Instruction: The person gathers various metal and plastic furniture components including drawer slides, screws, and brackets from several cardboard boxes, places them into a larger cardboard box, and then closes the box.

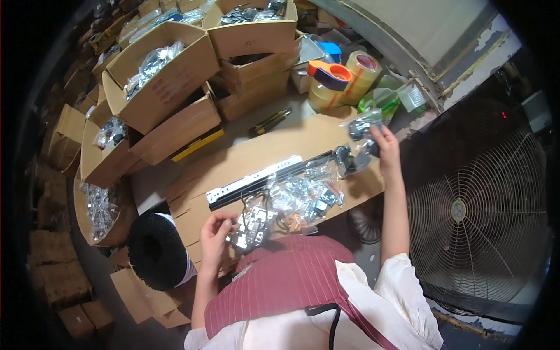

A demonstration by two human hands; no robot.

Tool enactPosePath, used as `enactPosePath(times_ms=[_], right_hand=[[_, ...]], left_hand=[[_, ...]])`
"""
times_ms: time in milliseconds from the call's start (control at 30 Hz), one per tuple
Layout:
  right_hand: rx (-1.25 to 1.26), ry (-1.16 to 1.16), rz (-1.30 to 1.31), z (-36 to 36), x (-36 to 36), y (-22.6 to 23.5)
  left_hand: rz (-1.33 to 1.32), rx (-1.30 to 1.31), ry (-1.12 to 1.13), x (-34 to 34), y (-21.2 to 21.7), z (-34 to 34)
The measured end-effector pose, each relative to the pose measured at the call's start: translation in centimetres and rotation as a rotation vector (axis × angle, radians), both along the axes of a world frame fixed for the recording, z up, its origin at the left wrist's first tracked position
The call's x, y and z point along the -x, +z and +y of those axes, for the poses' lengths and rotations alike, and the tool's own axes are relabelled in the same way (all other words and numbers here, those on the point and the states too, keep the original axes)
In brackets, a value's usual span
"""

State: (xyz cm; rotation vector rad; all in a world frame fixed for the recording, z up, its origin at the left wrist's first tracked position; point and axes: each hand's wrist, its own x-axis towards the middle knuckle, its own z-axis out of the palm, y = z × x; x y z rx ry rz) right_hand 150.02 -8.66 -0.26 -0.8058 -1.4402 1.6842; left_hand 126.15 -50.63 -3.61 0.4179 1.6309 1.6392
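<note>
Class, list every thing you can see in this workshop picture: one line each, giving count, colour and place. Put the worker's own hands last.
long metal drawer slides: a few, silver and black, across the cardboard-covered bench.
clear plastic bags of small metal parts: several, silvery, bench middle.
open brown cardboard boxes: many, stacked at upper left, holding bagged parts.
rolls of clear packing tape: two, one in an orange dispenser, top centre.
yellow-and-black hand tool: one, behind the slides.
round wire-guarded fan: one, grey, at right.
left hand: on a bagged metal part.
right hand: holds a clear bag of black parts.
</note>
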Motion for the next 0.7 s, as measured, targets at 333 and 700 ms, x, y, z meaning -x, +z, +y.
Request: enactPosePath(times_ms=[333,700], right_hand=[[0.095,0.174,-0.126,-1.9,-0.4,-1.8],[0.545,0.146,0.299,-3.0,1.4,-2.5]], left_hand=[[0.057,0.015,0.055,-0.2,-0.3,1.2],[1.288,-0.065,-0.584,-6.2,-1.2,16.4]])
